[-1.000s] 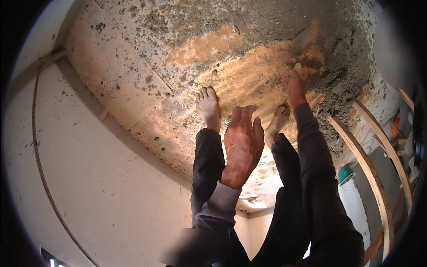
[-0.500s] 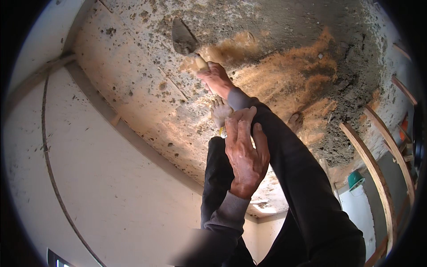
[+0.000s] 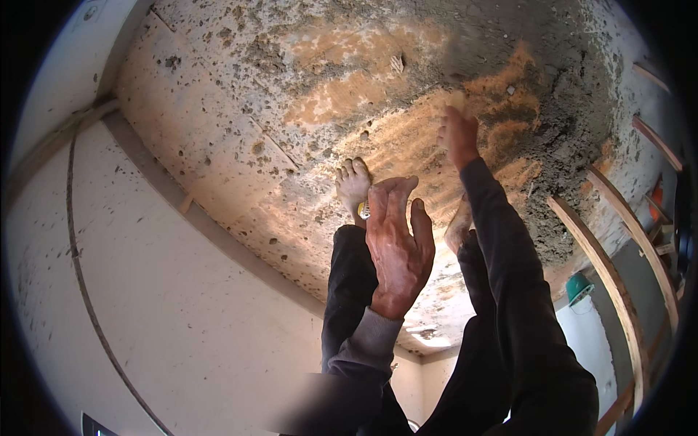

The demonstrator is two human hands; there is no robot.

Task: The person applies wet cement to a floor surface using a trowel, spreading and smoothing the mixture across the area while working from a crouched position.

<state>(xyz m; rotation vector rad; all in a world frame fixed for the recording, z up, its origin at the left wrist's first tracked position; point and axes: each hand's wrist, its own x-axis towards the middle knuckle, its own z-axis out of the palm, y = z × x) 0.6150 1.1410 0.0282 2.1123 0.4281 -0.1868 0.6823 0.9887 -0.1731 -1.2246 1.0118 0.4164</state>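
Note:
My right hand [image 3: 459,134] grips the pale handle of a trowel [image 3: 458,100] over the orange-dusted, mortar-spattered floor [image 3: 363,80]; motion blurs the tool and its blade is hard to make out. My left hand [image 3: 396,247] is raised palm-down in front of my legs, thumb apart and fingers loosely stretched with bent tips. A small yellow-and-silver thing [image 3: 364,211] shows just left of its fingers; whether they touch it is unclear. My left bare foot [image 3: 352,180] is on the floor beyond, and my right foot [image 3: 456,225] is half hidden by my right arm.
Along the left runs a pale wall [image 3: 167,298] with a skirting ledge and dark line. Curved-looking wooden planks [image 3: 611,283] and a green bucket [image 3: 578,289] are at the right. Rough wet mortar [image 3: 567,145] lies right of the orange patch.
My right hand swung left with the trowel half a second ago and has now returned right, near the grey mortar. My left hand has shifted only slightly.

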